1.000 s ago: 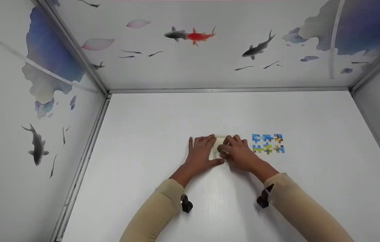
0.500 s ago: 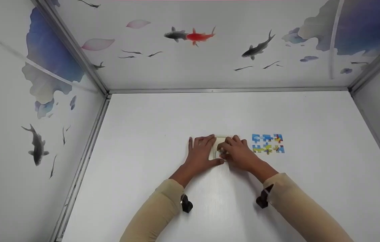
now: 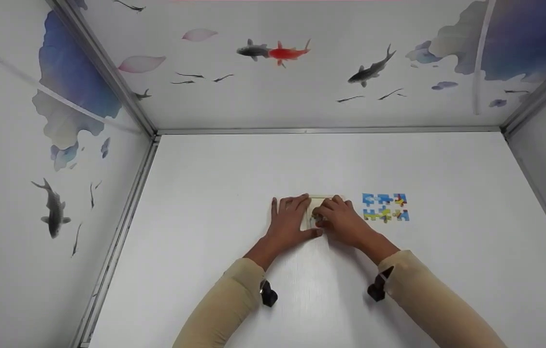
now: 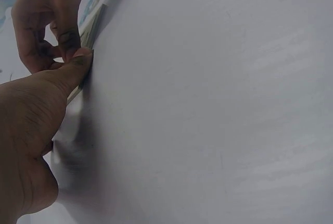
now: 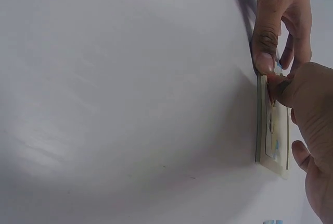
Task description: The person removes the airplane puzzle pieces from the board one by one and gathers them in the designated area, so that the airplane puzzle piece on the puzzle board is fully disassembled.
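Observation:
A shallow pale wooden puzzle frame (image 3: 321,196) lies flat on the white table. My left hand (image 3: 288,223) rests across its left part with the fingers extended, and the thumb presses at the near edge. My right hand (image 3: 344,221) bends over the frame's near side, finger and thumb pinching a small puzzle piece (image 5: 269,88) that is mostly hidden. Close by the right thumb, the frame's near rim (image 5: 261,125) and printed pieces inside it show in the right wrist view. In the left wrist view both hands meet at the frame's near edge.
Several blue and yellow jigsaw pieces (image 3: 384,207) lie in two rows just right of the frame. White panels with painted fish (image 3: 369,71) stand around the table (image 3: 224,164). Black devices sit on both wrists, below the sleeves (image 3: 239,285).
The left hand stays in place on the frame. The right fingers shift slightly over the same spot in the frame. The loose pieces at the right have not moved.

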{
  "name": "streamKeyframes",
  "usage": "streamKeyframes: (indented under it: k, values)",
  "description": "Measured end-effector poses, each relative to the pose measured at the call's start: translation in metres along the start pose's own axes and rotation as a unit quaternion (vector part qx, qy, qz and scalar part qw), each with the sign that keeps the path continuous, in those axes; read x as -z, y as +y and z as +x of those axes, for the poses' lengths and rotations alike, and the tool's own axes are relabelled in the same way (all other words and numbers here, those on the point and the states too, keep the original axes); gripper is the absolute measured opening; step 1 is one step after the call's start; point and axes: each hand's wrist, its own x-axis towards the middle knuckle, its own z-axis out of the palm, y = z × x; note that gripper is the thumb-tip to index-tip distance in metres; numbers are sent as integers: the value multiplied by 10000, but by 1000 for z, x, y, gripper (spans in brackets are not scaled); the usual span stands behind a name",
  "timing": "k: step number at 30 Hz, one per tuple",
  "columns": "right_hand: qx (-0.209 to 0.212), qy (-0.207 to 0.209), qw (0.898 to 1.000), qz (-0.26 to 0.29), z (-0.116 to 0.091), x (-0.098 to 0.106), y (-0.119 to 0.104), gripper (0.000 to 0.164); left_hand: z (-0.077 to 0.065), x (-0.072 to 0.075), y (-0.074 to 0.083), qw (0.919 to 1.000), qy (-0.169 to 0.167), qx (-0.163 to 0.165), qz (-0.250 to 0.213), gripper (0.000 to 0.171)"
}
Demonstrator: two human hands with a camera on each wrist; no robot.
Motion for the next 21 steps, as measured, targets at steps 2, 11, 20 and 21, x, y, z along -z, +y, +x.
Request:
streamKeyframes:
  k: [2, 11, 20, 21]
  values:
    - [25, 26, 10000, -81, 0, 0, 0, 32, 0, 0, 0, 10000, 15, -2, -45, 95]
    - [103, 28, 9997, -220, 3, -2, 1, 32, 1, -1, -1, 9999, -8, -36, -111, 97]
    - [149, 175, 9997, -59, 0, -1, 2, 36, -1, -1, -1, 9999, 26, -66, -157, 96]
    - [155, 213, 9997, -4, -1, -1, 3, 37, -1, -1, -1, 9999, 7, -60, -148, 97]
